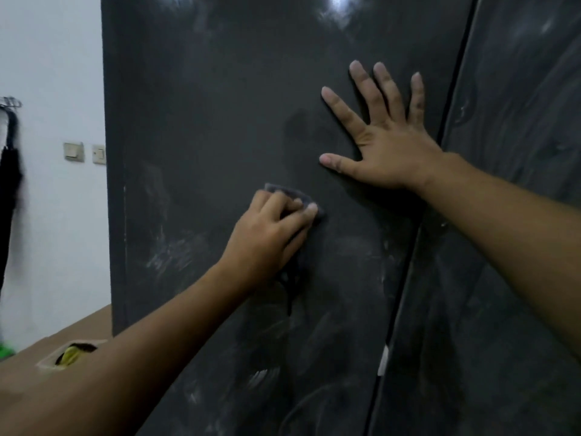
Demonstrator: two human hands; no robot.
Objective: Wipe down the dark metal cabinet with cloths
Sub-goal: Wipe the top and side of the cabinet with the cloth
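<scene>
Far left of the grip, a dark garment (9, 184) is hung against a white wall (50, 73), and two wall switches (74, 151) are mounted just beside the left edge of the dark metal cabinet (220, 105). Below and left of the grip, a brown cardboard box (37, 350) is set against that edge, and something yellow is seen through a cut-out in its top. Between the edge and the grip a broad stretch of door is left open, marked with pale streaks. A grey cloth (295, 196) is held under the curled fingers of the left hand (270, 237) and pressed to the door. Above the grip, more open door is seen. Up and right of the grip, the right hand (386, 146) is laid flat on the same door, fingers spread straight, just beside the vertical seam (405, 272). Right of the seam, a second door (518, 152) is seen, smeared.
</scene>
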